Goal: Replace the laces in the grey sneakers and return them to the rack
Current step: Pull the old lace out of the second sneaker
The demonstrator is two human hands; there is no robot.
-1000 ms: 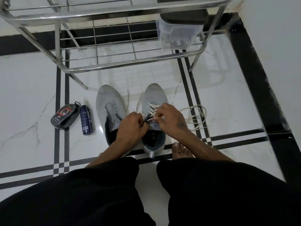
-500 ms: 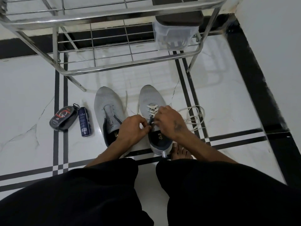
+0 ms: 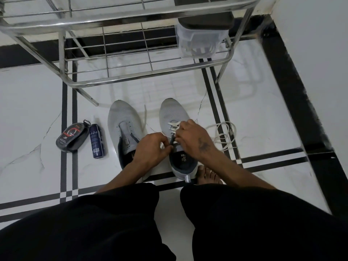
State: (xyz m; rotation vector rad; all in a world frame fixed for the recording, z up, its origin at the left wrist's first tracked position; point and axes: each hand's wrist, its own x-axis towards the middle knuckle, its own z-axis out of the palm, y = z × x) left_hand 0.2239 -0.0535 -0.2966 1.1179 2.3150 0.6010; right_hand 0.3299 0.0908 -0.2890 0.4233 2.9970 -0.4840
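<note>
Right sneaker (image 3: pixel 174 112) on floor near rack (image 3: pixel 131 81), half laced; left sneaker (image 3: pixel 123 119) beside it, unlaced. Left hand (image 3: pixel 150 149) pinches lace end; right hand (image 3: pixel 192 136) fingers curled on white lace (image 3: pixel 173 126), exact hold unclear. Risk: lace end slips from pinch, misses eyelet; loose lace coil (image 3: pixel 225 134) at right tangles

Grey mesh sneakers (image 3: pixel 124 125) with cream laces (image 3: pixel 174 127); white marble floor (image 3: pixel 28 102) striped black; navy spray can (image 3: pixel 96 141).

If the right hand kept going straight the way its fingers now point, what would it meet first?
The right hand points left across the laced shoe, so most likely the left hand just opposite, then the unlaced shoe. Depth is unclear.
</note>
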